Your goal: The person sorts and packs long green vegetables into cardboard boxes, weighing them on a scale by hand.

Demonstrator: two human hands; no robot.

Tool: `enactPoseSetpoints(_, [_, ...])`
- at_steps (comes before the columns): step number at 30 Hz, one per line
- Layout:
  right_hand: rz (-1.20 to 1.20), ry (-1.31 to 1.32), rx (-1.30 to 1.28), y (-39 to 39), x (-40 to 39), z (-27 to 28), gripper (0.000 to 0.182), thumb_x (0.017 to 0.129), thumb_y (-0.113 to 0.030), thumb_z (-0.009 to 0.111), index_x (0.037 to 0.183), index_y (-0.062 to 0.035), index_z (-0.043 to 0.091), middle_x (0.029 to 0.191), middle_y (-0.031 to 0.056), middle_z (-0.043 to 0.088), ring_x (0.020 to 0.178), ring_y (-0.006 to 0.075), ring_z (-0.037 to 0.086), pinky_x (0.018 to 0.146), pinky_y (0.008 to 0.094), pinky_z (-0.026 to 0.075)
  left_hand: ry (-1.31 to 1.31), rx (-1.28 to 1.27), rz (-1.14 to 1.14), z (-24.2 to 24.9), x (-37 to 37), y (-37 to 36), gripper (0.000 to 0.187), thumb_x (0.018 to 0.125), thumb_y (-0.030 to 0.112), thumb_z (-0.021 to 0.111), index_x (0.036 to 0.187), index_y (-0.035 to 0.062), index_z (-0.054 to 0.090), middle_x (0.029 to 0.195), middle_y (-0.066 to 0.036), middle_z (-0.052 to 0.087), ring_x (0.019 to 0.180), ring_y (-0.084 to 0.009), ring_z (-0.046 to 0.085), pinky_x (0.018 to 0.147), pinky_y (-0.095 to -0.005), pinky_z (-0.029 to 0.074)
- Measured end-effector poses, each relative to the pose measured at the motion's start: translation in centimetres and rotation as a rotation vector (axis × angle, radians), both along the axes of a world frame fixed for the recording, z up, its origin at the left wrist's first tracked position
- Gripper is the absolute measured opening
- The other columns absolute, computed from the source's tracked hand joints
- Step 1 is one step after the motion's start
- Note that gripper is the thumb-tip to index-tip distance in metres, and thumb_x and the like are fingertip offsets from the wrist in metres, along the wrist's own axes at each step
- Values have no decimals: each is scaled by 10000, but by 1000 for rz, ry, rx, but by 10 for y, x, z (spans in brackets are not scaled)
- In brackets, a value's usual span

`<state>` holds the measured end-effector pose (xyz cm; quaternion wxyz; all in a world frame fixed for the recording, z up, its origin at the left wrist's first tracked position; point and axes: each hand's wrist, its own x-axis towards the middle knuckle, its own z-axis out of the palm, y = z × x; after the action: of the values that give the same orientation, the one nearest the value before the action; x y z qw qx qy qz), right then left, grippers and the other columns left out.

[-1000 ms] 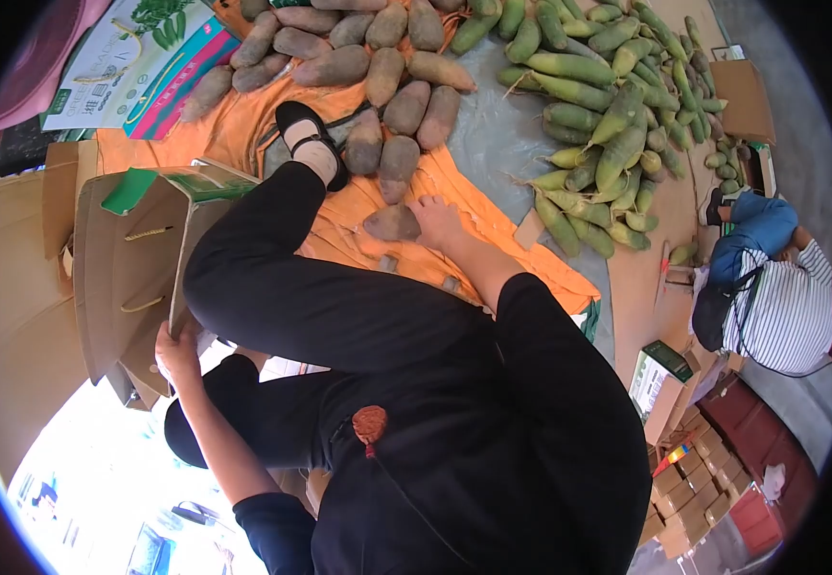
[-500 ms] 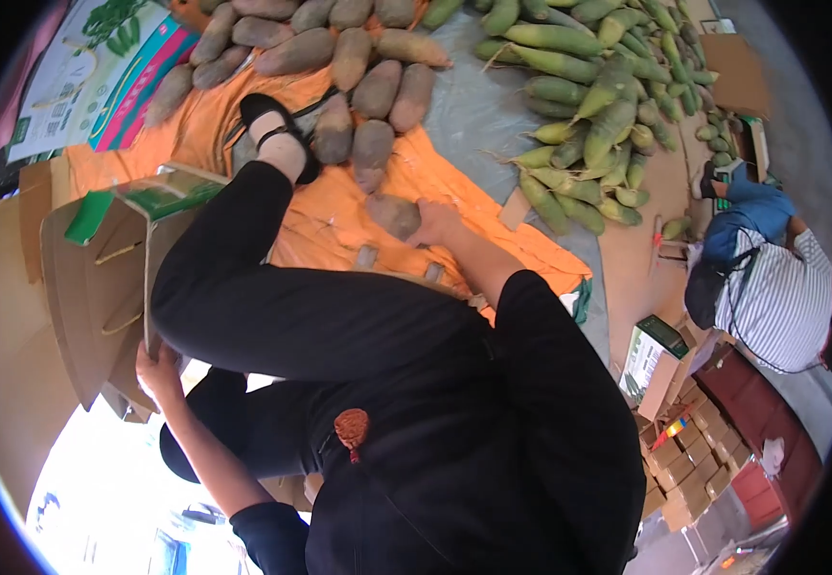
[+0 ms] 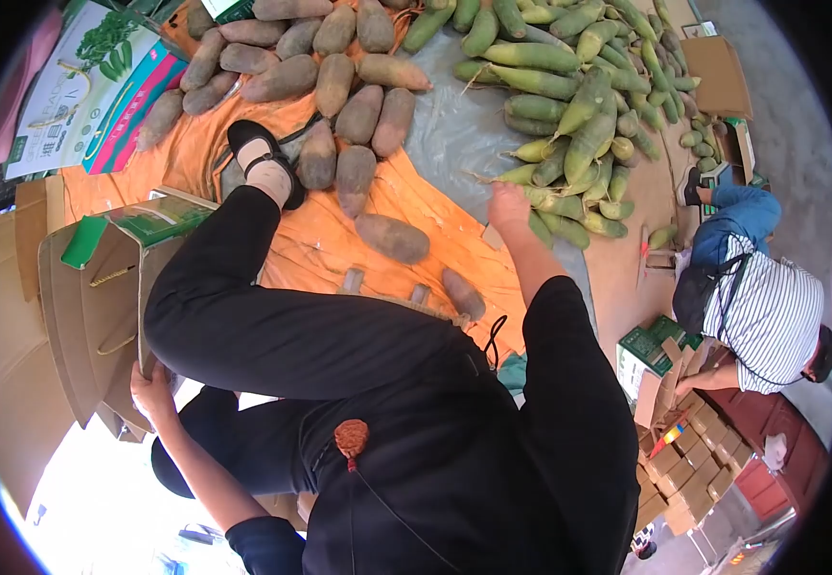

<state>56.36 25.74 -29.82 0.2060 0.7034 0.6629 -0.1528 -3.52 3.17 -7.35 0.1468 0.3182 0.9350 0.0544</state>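
Note:
My left hand [image 3: 152, 391] is closed on the edge of an open cardboard box [image 3: 90, 316] with green-printed flaps, beside my bent knee. My right hand [image 3: 509, 206] reaches to the near left edge of a pile of green radishes [image 3: 569, 115]. Its fingers are drawn together at the tip of one green radish [image 3: 558, 204], though the fingertips are partly hidden. On the orange sheet [image 3: 311, 244], left of my right forearm, lies an oblong purplish-brown root [image 3: 392, 238]. A second such root [image 3: 462, 292] lies close to my thigh.
More purplish-brown roots [image 3: 335, 84] lie beyond my shoe [image 3: 265, 165]. A printed carton [image 3: 90, 91] stands at upper left. At right, a person in a striped top [image 3: 771, 307] bends beside a green-and-white box [image 3: 646, 359]. Stacked brown boxes [image 3: 684, 460] are below.
My right hand has let go of the purplish-brown root and moved right to the green radishes. The view has shifted slightly. The person at right now has an arm stretched toward the box.

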Motion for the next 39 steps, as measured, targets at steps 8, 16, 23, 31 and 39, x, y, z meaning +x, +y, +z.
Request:
enactPoseSetpoints(8, [180, -264, -144, 8, 27, 5, 444, 815, -185, 565, 1243, -149, 456, 1205, 22, 527, 1172, 200, 439, 908, 480, 364, 38, -39, -15, 4, 4, 4, 285, 776, 173, 635, 1022, 31, 617, 860, -143, 663, 773, -265, 644, 725, -369, 482])
enactPoseSetpoints(16, [193, -263, -139, 0, 25, 10, 313, 862, -170, 476, 1166, -143, 548, 1125, 19, 538, 1118, 196, 452, 860, 434, 393, -9, -27, 21, 0, -1, 0, 332, 770, 175, 647, 1061, 19, 609, 910, -158, 665, 823, -284, 646, 761, -368, 477])
enactPoseSetpoints(23, [286, -239, -50, -12, 35, 22, 190, 836, -165, 517, 920, -152, 688, 1027, -6, 567, 1071, 189, 462, 827, 397, 398, 105, -71, -89, 2, -1, 2, 398, 784, 244, 645, 1088, -9, 599, 943, -192, 655, 858, -321, 635, 792, -392, 468])
enactPoseSetpoints(31, [298, -295, -133, -15, 35, 30, 181, 794, -182, 564, 920, -165, 693, 1017, -14, 603, 1069, 181, 470, 830, 385, 377, 60, -74, -40, 1, -3, 2, 475, 777, 294, 662, 1106, -41, 585, 978, -216, 643, 881, -336, 629, 802, -397, 466])
enactPoseSetpoints(39, [298, -247, -58, -17, 46, 36, 179, 790, -171, 542, 885, -152, 692, 953, -6, 638, 1016, 177, 505, 823, 375, 377, 112, -55, -107, 1, -5, 1, 449, 753, 212, 649, 1110, -50, 576, 993, -227, 639, 927, -356, 616, 824, -402, 460])
